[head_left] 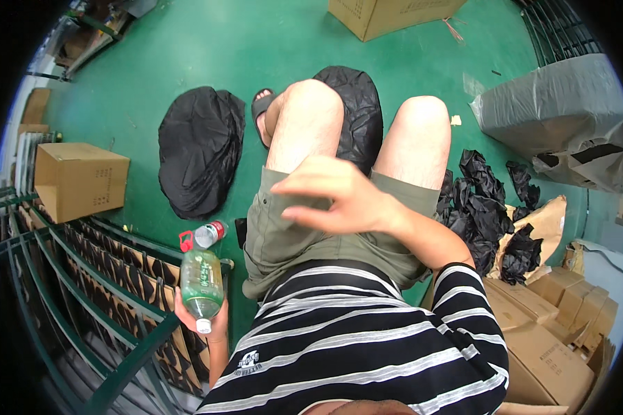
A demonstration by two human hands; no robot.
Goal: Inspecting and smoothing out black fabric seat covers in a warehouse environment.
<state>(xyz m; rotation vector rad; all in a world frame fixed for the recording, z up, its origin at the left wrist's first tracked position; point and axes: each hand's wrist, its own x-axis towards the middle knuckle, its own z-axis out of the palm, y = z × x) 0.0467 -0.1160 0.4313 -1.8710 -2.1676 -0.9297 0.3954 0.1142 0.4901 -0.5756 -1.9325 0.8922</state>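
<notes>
Behind left hand (pixel 199 319), bottle (pixel 201 280) half-hidden

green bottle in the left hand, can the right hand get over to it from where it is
Probably yes. The right hand hovers empty over the lap, and the green bottle sits in the left hand beside the left thigh. Only open air above the shorts lies between them.
</notes>
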